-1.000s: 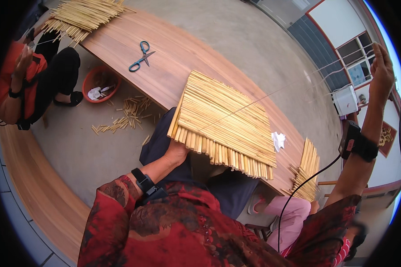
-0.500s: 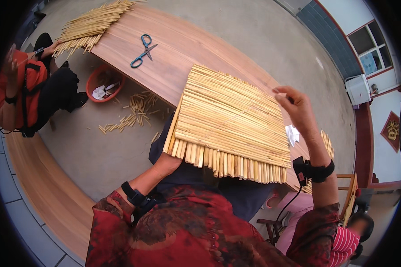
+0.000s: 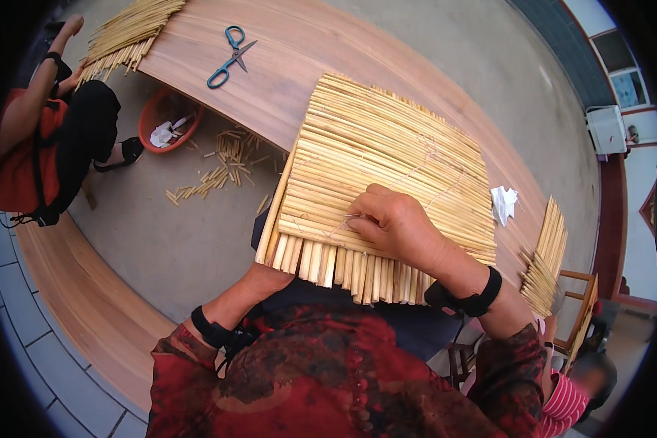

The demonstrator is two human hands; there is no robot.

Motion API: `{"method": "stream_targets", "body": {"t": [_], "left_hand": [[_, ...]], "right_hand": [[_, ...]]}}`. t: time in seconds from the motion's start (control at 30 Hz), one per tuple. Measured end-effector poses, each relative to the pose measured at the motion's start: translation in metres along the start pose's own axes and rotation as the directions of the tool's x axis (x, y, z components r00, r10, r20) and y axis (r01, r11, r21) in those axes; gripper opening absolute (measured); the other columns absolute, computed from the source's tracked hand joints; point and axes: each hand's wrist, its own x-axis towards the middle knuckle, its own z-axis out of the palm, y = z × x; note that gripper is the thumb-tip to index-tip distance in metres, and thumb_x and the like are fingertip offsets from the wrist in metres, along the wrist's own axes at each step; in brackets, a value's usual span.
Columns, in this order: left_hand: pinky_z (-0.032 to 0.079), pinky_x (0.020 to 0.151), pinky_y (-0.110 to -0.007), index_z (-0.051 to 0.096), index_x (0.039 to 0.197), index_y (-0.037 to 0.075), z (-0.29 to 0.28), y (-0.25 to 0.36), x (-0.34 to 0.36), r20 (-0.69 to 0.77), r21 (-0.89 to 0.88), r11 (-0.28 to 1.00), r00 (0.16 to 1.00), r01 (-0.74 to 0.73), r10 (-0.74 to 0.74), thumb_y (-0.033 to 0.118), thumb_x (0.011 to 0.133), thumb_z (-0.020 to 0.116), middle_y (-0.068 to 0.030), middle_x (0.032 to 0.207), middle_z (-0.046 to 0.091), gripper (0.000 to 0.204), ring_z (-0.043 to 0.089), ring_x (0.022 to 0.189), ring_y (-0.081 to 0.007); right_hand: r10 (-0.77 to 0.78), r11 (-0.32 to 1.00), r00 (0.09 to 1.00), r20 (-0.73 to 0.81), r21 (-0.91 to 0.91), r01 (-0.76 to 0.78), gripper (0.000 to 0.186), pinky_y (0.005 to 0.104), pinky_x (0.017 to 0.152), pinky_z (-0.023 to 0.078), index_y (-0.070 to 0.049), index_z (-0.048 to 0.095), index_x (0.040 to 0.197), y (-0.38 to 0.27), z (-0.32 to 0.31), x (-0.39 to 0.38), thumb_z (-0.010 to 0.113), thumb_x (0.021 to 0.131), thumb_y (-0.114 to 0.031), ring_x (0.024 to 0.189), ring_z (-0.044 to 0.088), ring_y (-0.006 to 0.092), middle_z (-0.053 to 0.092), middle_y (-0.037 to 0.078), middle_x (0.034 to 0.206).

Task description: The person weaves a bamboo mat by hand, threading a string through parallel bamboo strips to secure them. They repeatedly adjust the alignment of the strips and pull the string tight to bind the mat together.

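The orange basin (image 3: 169, 117) sits on the floor at about ten o'clock from the reed mat (image 3: 387, 168); it holds a whitish object, not clear enough to identify. Cut reed offcuts (image 3: 219, 164) lie scattered on the floor just beside the basin, toward the mat.

The mat rests partly on the wooden tabletop (image 3: 299, 51) and partly over the person's lap. Its upper layer of reeds runs from about nine o'clock to three o'clock, tilting down to the right; the lower layer points its cut ends toward six o'clock, projecting beyond the near edge.

The right hand (image 3: 394, 223) lies on the mat's near portion — fingers curled together, pinching a thin thread (image 3: 416, 169) against the reeds. The left hand (image 3: 264, 276) is under the mat's near-left corner; whether it is closed cannot be told.

Blue-handled scissors (image 3: 230, 57) lie on the tabletop at eleven o'clock from the mat. A crumpled white scrap (image 3: 504, 203) lies at three o'clock, a loose reed bundle (image 3: 547, 255) beyond it. Another person (image 3: 44, 153) sits at nine o'clock.
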Motion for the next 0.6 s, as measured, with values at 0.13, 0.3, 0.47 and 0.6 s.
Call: {"method": "stream_targets", "body": {"t": [0.13, 0.3, 0.47, 0.6], "left_hand": [[0.042, 0.107, -0.034, 0.036, 0.146, 0.006, 0.000, 0.007, 0.000, 0.030, 0.139, 0.990, 1.000, -0.001, -0.003, 0.013, 0.096, 0.063, -0.0108, 0.141, 0.050, 0.057, 0.048, 0.130, -0.0184], [0.045, 0.103, -0.034, 0.042, 0.142, 0.005, -0.003, -0.001, -0.008, -0.019, 0.155, 0.988, 0.999, -0.027, 0.030, 0.015, 0.097, 0.062, -0.0100, 0.138, 0.053, 0.050, 0.051, 0.125, -0.0165], [0.047, 0.099, -0.033, 0.050, 0.137, 0.004, -0.013, -0.004, -0.016, -0.084, 0.155, 0.985, 0.995, 0.071, -0.059, 0.014, 0.097, 0.060, -0.0098, 0.134, 0.055, 0.042, 0.055, 0.119, -0.0149], [0.048, 0.094, -0.031, 0.057, 0.128, 0.002, -0.025, 0.019, -0.014, -0.274, 0.069, 0.997, 0.962, 0.038, -0.018, 0.008, 0.098, 0.055, -0.0116, 0.134, 0.056, 0.031, 0.059, 0.111, -0.0146]], "right_hand": [[0.023, 0.995, 1.000, -0.013, 0.102, -0.021, 0.012, 0.0432, 0.068, 0.050, -0.004, 0.061, 0.093, -0.005, -0.002, -0.005, 0.065, 0.087, -0.014, 0.077, 0.062, 0.0373, 0.061, 0.014, 0.090], [0.125, 0.954, 0.987, 0.099, 0.261, -0.147, 0.014, 0.0423, 0.068, 0.050, -0.002, 0.059, 0.095, -0.026, -0.014, -0.009, 0.063, 0.090, -0.015, 0.074, 0.060, 0.0398, 0.059, 0.016, 0.077], [0.236, 0.527, 0.900, 0.366, 0.730, -0.435, 0.014, 0.0267, 0.049, 0.041, -0.004, 0.058, 0.093, -0.034, -0.032, -0.005, 0.059, 0.096, -0.017, 0.051, 0.050, 0.0139, 0.053, 0.001, 0.064], [0.141, 0.267, 0.940, 0.311, 0.902, -0.338, 0.016, 0.0202, 0.045, 0.033, -0.003, 0.057, 0.092, -0.034, -0.021, -0.023, 0.060, 0.097, -0.018, 0.050, 0.041, 0.0039, 0.048, -0.005, 0.064]]}}
